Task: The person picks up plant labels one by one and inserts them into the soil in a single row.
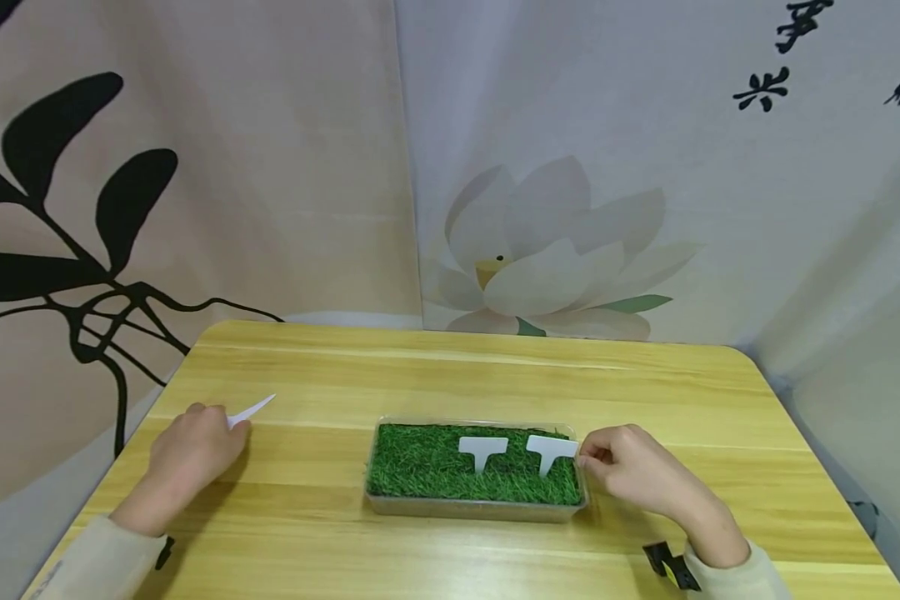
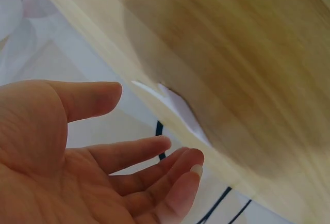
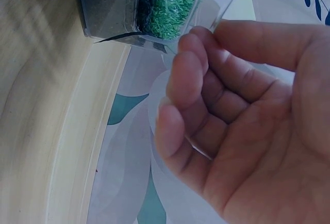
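Note:
A clear plastic box (image 1: 472, 507) holds a block of artificial grass (image 1: 416, 462). Two white T-shaped plant labels stand upright in the grass: one label (image 1: 483, 447) right of the middle, another label (image 1: 552, 447) near the right end. My right hand (image 1: 641, 473) pinches the right end of that second label between thumb and index finger, the other fingers curled. At the left of the table, a third white label (image 2: 180, 108) lies with its pointed stem to the right. My left hand (image 1: 198, 446) is beside it, fingers loosely bent, with a gap to the label in the left wrist view.
The wooden table (image 1: 300, 533) has rounded far corners. Behind it hangs a pale curtain (image 1: 300, 167) printed with dark leaves and a lotus. Black straps (image 1: 671, 567) show at the sleeve cuffs.

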The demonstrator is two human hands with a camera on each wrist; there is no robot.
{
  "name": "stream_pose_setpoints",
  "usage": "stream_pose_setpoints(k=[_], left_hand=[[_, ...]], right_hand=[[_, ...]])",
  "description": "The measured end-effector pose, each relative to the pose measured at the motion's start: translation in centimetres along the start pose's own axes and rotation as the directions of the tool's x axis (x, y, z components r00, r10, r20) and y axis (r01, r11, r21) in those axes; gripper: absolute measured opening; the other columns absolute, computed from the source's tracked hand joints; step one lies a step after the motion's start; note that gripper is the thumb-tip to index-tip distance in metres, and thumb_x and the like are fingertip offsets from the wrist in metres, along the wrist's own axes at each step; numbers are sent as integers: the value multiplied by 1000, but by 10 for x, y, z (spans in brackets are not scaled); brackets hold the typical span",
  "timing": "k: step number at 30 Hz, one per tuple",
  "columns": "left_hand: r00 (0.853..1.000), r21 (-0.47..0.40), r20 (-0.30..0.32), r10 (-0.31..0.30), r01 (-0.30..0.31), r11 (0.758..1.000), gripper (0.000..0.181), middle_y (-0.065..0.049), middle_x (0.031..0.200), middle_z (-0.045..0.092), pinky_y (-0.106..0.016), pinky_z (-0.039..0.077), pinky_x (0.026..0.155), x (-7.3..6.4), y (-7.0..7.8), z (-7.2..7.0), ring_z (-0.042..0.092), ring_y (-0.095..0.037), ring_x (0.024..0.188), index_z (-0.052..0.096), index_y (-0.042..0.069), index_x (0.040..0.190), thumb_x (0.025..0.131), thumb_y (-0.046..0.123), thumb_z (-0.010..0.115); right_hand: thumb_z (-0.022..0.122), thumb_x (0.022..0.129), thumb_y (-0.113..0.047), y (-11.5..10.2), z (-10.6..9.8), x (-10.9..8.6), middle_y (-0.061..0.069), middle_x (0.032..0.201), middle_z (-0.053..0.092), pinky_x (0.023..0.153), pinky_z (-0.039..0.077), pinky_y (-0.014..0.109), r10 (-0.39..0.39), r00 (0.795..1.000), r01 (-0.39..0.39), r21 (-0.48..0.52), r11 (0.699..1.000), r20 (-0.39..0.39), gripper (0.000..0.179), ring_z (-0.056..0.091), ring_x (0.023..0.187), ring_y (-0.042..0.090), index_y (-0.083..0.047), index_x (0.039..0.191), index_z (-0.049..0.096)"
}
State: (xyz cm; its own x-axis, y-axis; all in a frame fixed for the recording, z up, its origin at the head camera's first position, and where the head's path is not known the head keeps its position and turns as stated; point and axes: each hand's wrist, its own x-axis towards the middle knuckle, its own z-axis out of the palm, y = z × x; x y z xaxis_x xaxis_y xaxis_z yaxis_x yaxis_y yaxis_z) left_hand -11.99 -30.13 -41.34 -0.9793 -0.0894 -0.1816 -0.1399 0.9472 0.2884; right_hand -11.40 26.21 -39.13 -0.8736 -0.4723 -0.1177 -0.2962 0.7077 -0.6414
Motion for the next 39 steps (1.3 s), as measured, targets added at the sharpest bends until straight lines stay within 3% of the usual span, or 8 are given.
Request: stream_pose_setpoints(k=[7,13,20,25,28,32,36,39], left_hand=[[1000,-35,-1,-30,30,999,38,-13,71,49,-37,40,46,5,-11,3,48,-26,57,56,2,73,102,26,56],[999,-27,13,-39,39,999,36,-17,76,50,-40,41,49,11,-15,3,49,-28,61,58,-2,76,102,23,56],[1000,22,-12,25,-25,999,24,-19,81,50,-42,43,53,15,-11,4,49,-30,65,63,-7,86,102,10,60],[997,25,-2,79,-79,997,14,-18,83,51,-41,43,54,20,-10,7,49,-30,69,65,-1,88,99,0,57],[993,15,-8,121,-121,993,15,-22,90,57,-45,49,59,23,-10,8,54,-32,76,71,-5,102,96,-6,57],[986,-10,-18,166,-166,986,34,-29,102,61,-56,54,76,27,-10,9,61,-37,87,66,-15,124,91,-11,62],[985,-19,-25,172,-173,985,36,-32,103,61,-60,53,79,30,-10,8,62,-41,89,65,-16,122,86,-11,63],[992,-2,-17,122,-122,993,24,-30,93,59,-56,52,71,30,-12,4,59,-38,79,64,-18,108,88,-5,67]], right_hand=[[64,100,-7,0,0,1,-13,77,67,63,50,27,-5,1000,5,-5,1000,-5,18,56,65,4,-17,91,77],[65,99,-7,0,0,1,-14,76,66,63,50,27,-18,1000,18,-7,1000,-15,18,56,65,3,-17,90,76],[65,99,-7,0,-1,0,-14,74,65,61,48,27,-9,1000,9,-9,1000,-13,17,53,63,4,-16,90,76],[66,99,-8,0,0,0,-11,73,65,59,48,27,-7,1000,7,3,1000,-7,17,53,62,4,-16,89,76],[66,100,-9,0,0,0,-11,74,66,59,48,26,-5,1000,5,5,1000,-7,17,54,62,5,-16,89,76],[66,100,-9,0,0,0,-10,74,66,59,48,27,4,1000,-4,5,1000,-4,17,54,62,7,-16,89,76],[66,100,-9,0,0,-1,-9,74,66,59,48,27,7,1000,-7,7,1000,-3,17,54,63,7,-16,89,76],[66,101,-10,0,0,-1,-8,75,67,59,47,27,6,1000,-6,9,1000,-3,17,54,63,7,-16,89,76]])
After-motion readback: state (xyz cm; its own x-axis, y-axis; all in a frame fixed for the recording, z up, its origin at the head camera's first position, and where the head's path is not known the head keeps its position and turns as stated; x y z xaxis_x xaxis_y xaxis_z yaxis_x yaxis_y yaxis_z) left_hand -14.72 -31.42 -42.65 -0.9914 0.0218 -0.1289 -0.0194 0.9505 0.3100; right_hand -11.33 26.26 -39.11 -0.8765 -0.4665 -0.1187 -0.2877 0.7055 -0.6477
